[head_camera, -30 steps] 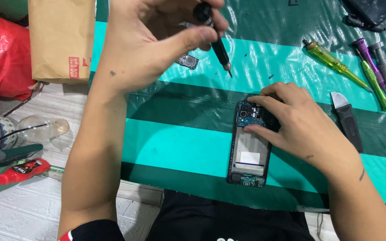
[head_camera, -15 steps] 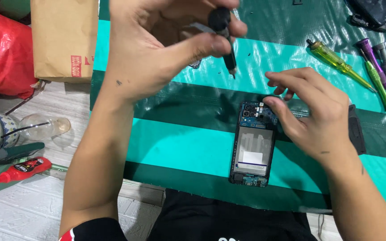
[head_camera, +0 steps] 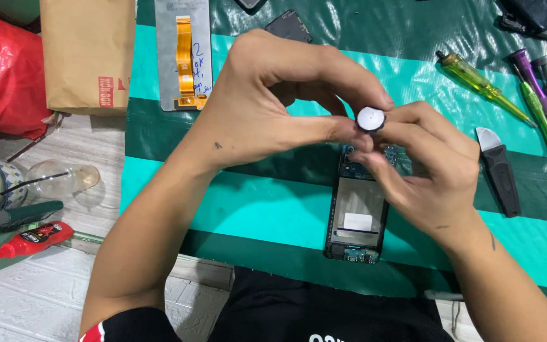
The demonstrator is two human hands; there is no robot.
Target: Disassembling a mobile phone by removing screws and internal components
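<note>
An opened phone frame lies on the green striped mat, its upper end hidden under my hands. My left hand holds a black screwdriver upright over that end, its round white cap facing the camera between thumb and fingers. My right hand comes in from the right, its fingertips on the screwdriver's shaft just below the cap. The tip is hidden, so I cannot tell whether it touches the phone.
A screen panel with an orange flex cable lies at the mat's top. A yellow-green screwdriver, purple and grey drivers and a pry tool lie right. A brown paper bag, red bag, glass jar and red glue bottle sit left.
My left hand brought the screwdriver down from above the mat and stood it upright over the phone's top end. My right hand lifted off the phone and its fingertips moved to the shaft.
</note>
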